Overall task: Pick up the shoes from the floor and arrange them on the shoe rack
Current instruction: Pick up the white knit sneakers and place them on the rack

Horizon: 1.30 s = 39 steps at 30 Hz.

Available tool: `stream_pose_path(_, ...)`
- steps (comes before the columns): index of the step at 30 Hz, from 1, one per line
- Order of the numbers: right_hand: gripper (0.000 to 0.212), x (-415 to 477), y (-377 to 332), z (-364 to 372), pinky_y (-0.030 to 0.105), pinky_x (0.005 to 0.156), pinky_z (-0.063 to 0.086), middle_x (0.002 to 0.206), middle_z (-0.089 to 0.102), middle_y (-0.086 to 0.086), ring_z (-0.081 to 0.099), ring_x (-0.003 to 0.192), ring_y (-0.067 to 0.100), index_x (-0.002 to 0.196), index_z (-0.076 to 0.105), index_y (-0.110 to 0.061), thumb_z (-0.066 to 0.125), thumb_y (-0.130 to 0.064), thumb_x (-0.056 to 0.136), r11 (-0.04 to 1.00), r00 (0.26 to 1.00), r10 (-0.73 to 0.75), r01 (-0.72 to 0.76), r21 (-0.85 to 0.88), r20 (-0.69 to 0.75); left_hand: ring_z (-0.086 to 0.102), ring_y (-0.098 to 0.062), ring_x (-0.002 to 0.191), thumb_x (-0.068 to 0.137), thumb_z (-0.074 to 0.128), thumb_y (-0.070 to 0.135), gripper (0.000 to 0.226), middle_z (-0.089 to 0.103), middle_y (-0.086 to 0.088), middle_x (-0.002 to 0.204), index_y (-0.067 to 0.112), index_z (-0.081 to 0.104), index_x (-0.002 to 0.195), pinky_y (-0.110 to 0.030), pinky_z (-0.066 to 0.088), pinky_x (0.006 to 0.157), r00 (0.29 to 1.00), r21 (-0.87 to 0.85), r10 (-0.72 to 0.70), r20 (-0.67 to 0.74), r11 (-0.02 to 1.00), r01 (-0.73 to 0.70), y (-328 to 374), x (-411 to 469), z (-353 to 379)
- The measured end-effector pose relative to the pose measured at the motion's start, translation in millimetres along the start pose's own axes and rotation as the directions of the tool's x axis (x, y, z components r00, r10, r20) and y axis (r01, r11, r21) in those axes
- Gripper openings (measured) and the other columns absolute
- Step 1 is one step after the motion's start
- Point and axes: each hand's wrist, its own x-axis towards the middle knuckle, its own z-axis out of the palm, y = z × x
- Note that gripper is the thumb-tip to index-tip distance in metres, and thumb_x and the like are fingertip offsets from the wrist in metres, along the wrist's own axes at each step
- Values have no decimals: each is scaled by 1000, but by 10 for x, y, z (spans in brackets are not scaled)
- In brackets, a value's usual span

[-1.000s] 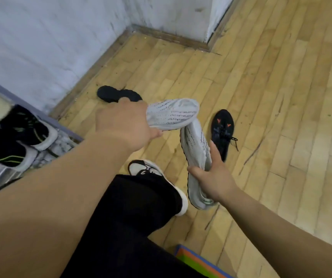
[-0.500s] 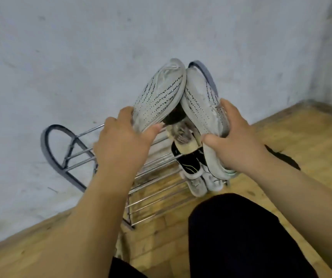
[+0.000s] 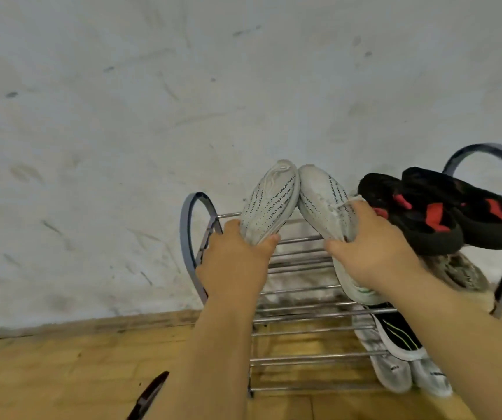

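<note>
Each hand grips one white shoe at the heel: left hand (image 3: 234, 262) the left shoe (image 3: 266, 204), right hand (image 3: 371, 253) the right shoe (image 3: 324, 201), toes touching above the shoe rack (image 3: 298, 253) top shelf, beside black-and-red shoes (image 3: 437, 207).

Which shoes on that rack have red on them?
The black pair at the top right; the held white pair and lower shoes show none.

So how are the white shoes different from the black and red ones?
The white shoes are pale with dark dashes; the black shoes have red patches. The white shoes are gripped, one by the left hand, one by the right hand; the black shoes rest on the rack. Both are pairs, side by side.
</note>
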Motion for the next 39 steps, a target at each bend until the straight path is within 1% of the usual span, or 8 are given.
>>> stream_pose_path(7, 93, 141, 25, 136, 51, 102, 47, 147, 51, 11, 50, 130, 40, 155, 22, -29, 63, -63, 79, 992, 998, 40, -35, -123, 42, 50, -37, 129, 76, 56, 81, 89, 48, -8, 140, 35, 34, 150, -62, 43, 104, 975, 173, -13, 221, 985, -26, 36, 88, 160)
stream_pose_path(14, 110, 55, 56, 7, 52, 119, 30, 167, 23, 3, 21, 152, 34, 162, -2, -39, 69, -52, 78, 996, 980, -12, 30, -88, 201, 44, -29, 138, 90, 67, 46, 91, 38, -1, 152, 42, 11, 162, -45, 42, 112, 883, -80, 219, 415, 976, -204, -292, 69, -54)
stream_pose_path(20, 106, -7, 123, 25, 46, 121, 27, 170, 13, 8, 20, 153, 35, 163, 7, -38, 75, -49, 82, 997, 979, -44, 55, -49, 201, 46, -20, 137, 80, 78, 49, 102, 38, 4, 154, 51, 13, 160, -44, 44, 115, 886, -177, 287, 365, 955, -237, -402, 17, 12)
stream_pose_path(24, 97, -91, 186, 77, 47, 122, 26, 170, 17, 5, 21, 154, 31, 162, 15, -38, 73, -43, 85, 995, 990, -94, 89, 44, 105, 44, -15, 134, 92, 75, 41, 88, 38, 11, 143, 52, 20, 159, -26, 37, 103, 903, -248, 319, 287, 936, -251, -394, -96, -3)
stream_pose_path(29, 90, -357, 195, -204, 21, 108, 24, 166, 29, -6, 30, 149, 16, 162, 21, -38, 73, -28, 90, 968, 987, -152, 137, 209, 57, 47, -3, 131, 90, 77, 46, 83, 44, 23, 145, 61, 27, 153, -29, 41, 109, 900, -319, 347, 263, 912, -258, -412, -279, -348)
stream_pose_path(32, 88, -562, 246, -466, 20, 106, 24, 163, 32, -10, 30, 149, 11, 161, 23, -43, 74, -30, 90, 954, 980, -197, 189, 233, 11, 46, 9, 133, 86, 80, 47, 82, 46, 33, 146, 65, 32, 150, -25, 40, 110, 854, -340, 410, 319, 891, -301, -517, -476, -665)
stream_pose_path(36, 91, -894, 377, -782, 25, 110, 28, 162, 29, -22, 32, 146, 3, 157, 22, -54, 76, -34, 87, 953, 969, -244, 233, 194, 36, 49, 7, 134, 86, 82, 40, 78, 51, 30, 145, 60, 40, 149, -33, 41, 115, 755, -373, 455, 473, 879, -296, -693, -770, -938)
stream_pose_path(39, 93, -1088, 460, -851, 29, 104, 38, 159, 31, -22, 53, 119, 3, 154, 19, -59, 77, -35, 85, 969, 965, -229, 214, 120, 126, 48, 4, 136, 86, 83, 44, 74, 52, 28, 145, 62, 43, 146, -38, 39, 117, 696, -351, 452, 558, 889, -296, -860, -904, -961)
